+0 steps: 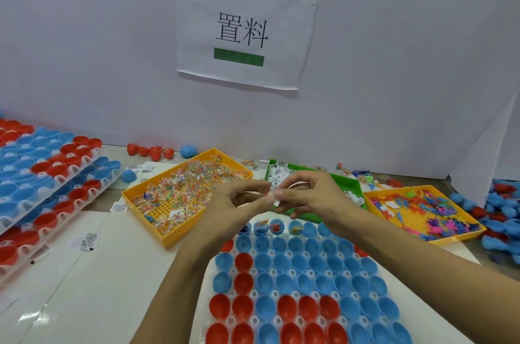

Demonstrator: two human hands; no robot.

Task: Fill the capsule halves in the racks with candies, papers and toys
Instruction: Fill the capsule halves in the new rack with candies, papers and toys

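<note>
two bare hands meet above the far edge of a clear rack of blue and red capsule halves, pinching small white paper slips between them: the left hand has thumb and forefinger closed on the slips from the left, the right hand nips the same slips from the right, its other fingers curled loosely. the slips sit right at the fingertips, held in the air over the gap between the rack and the trays behind it. in the rack's far row, four blue halves already carry small coloured toys; the nearer rows show bare cups. behind the hands a green tray holds more printed papers, largely hidden by the right hand. to its left an orange tray is heaped with wrapped candies; to its right another orange tray holds bright plastic toy figures. stacked racks of red and blue halves lie at far left, loose blue halves pile at far right, and a printed sign hangs on the white wall.
</note>
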